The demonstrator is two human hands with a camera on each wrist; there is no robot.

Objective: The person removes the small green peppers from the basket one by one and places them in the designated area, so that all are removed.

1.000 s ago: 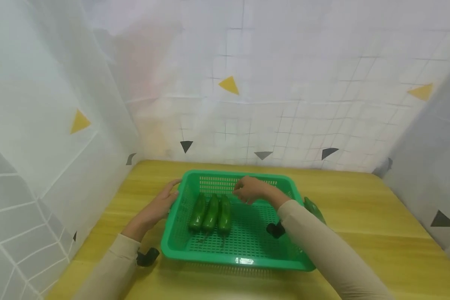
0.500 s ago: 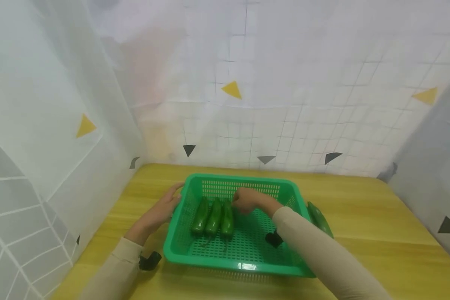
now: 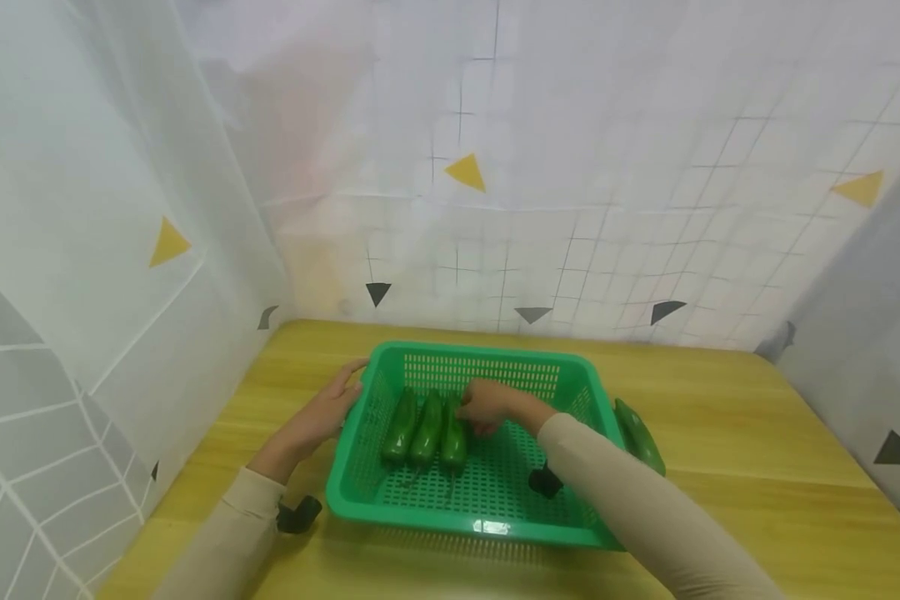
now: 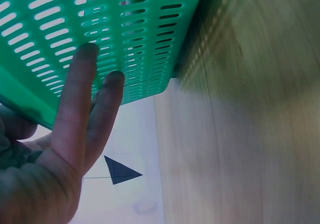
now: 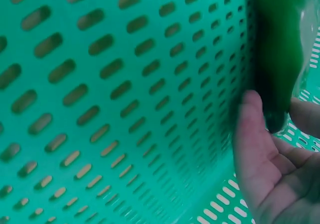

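Observation:
A green plastic basket (image 3: 487, 527) stands on the table with three long green peppers side by side in its left half. My right hand (image 3: 487, 406) reaches inside and pinches the far end of the rightmost pepper (image 3: 453, 446). In the right wrist view, the thumb and a finger lie on either side of that pepper's narrow end (image 5: 280, 58). My left hand (image 3: 326, 417) rests on the basket's left side. Its fingers (image 4: 75, 103) lie straight against the slotted outer wall in the left wrist view.
Another green pepper (image 3: 640, 437) lies on the wooden table (image 3: 742, 425) just outside the basket's right wall, partly behind the right sleeve. White patterned sheeting (image 3: 570, 208) rises behind the table and along both sides.
My right hand has come down and slightly left onto the rightmost pepper's far end. The left hand stays at the basket's side. The head view has shifted slightly.

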